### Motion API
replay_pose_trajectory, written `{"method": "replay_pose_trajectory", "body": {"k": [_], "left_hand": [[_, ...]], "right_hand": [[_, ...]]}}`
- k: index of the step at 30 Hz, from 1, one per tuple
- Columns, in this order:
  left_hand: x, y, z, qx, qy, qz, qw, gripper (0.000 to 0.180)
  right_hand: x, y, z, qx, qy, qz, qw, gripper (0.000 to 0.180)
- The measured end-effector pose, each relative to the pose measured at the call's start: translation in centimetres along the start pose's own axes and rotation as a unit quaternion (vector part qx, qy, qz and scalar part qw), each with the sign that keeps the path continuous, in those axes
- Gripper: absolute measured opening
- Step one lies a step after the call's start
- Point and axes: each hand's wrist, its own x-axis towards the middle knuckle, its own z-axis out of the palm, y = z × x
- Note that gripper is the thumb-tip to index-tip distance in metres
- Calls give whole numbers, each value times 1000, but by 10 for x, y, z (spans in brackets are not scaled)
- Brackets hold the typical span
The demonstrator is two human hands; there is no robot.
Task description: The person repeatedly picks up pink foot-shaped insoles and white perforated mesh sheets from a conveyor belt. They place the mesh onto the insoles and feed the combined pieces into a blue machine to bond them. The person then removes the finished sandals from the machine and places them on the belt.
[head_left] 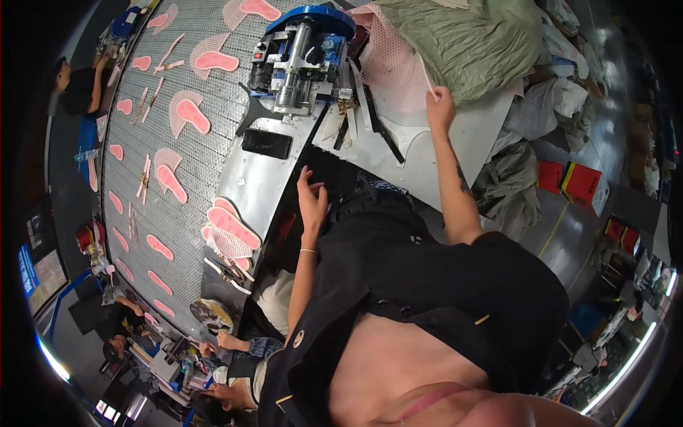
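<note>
My right hand point(440, 110) is closed, fingers pinched on a thin pale pink strip point(430, 80) at the edge of a pink mesh sheet point(391, 75). Whether the strip belongs to the sheet or is a separate piece, I cannot tell. Crumpled olive-green sheeting point(473, 46) lies just beyond that hand. Nothing is in my left hand point(311, 199), which hovers by the metal table edge with fingers apart. A black phone point(267, 144) lies on the metal near it. A machine with a blue round top point(299, 60) stands ahead, between the belt and the mesh.
On the left, a wide mesh conveyor belt point(213, 128) carries several pink insoles and strap pieces. Stacked insoles point(233, 228) sit at its near corner. White and black strips point(380, 124) lie beside the machine. Bagged material point(509, 185) is piled right. Co-workers point(228, 391) sit along the belt.
</note>
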Motion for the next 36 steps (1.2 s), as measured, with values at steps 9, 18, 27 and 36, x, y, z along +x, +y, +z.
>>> {"method": "replay_pose_trajectory", "body": {"k": [9,18,27,36], "left_hand": [[42,114,17,-134,-210,78,965,56],[69,84,-5,-321,-184,-33,928,39],[92,52,-3,-405,-109,-152,895,36],[115,30,-24,-468,-75,-159,866,33]], "right_hand": [[-67,-152,-119,132,-300,-305,894,13],[-107,-145,-53,263,-440,-63,857,20],[-133,-128,-23,303,-452,40,838,21],[-117,-163,13,296,-470,37,831,21]]}}
